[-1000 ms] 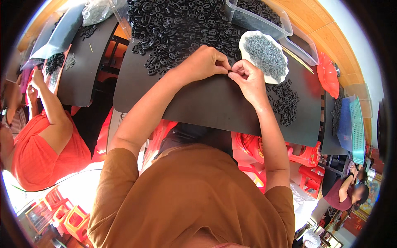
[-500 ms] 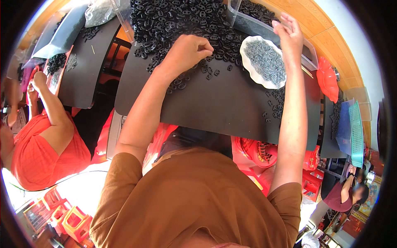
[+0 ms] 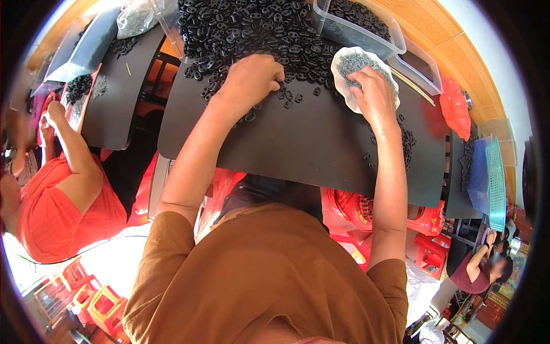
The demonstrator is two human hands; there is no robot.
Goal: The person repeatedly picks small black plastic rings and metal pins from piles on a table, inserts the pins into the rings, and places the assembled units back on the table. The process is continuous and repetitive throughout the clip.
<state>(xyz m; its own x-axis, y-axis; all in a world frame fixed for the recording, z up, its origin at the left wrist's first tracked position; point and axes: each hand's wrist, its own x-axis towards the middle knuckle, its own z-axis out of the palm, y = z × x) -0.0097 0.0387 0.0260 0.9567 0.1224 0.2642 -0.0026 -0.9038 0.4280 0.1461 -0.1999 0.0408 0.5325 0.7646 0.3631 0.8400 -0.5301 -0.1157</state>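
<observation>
My left hand (image 3: pixel 250 83) is closed in a pinch at the near edge of a heap of small black plastic pieces with two holes (image 3: pixel 240 34). Whatever its fingers hold is hidden. A few smaller black pieces (image 3: pixel 292 98) lie on the dark table just right of it. Over a white scalloped bowl (image 3: pixel 342 86), my right hand (image 3: pixel 375 94) reaches down with thumb and fingers apart. Small silvery metal pieces, perhaps springs (image 3: pixel 356 62), fill the bowl, and the fingertips are at or just above them.
Behind the bowl stands a clear plastic bin (image 3: pixel 366 31) of black pieces. Pale thin sticks (image 3: pixel 418 89) and a red scalloped dish (image 3: pixel 456 109) lie to the right. More small black parts (image 3: pixel 408 143) are scattered under my right forearm. A person in red (image 3: pixel 69 200) sits at another table, left.
My right hand has come down and left, from above the bowl's right side into the bowl. The left hand has drawn slightly left and nearer me, still pinched.
</observation>
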